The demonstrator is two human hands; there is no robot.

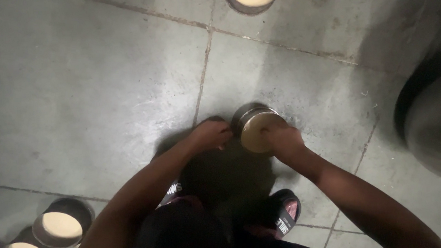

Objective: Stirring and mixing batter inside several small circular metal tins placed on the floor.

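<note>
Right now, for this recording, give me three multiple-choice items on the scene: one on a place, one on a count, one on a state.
1. Where is the tin that the hands work on?
A. on the tiled floor
B. on a table
C. on a shelf

2. How many other filled tins show at the lower left?
A. none
B. two
C. five

3. How is the right hand?
A. hanging free
B. in a pocket
C. on the tin's top

Answers: 1 A, it sits on the floor before the sandals. 2 B, two pale-filled tins by the left edge. 3 C, its fingers rest on the pale top; the left hand is beside it.
</note>
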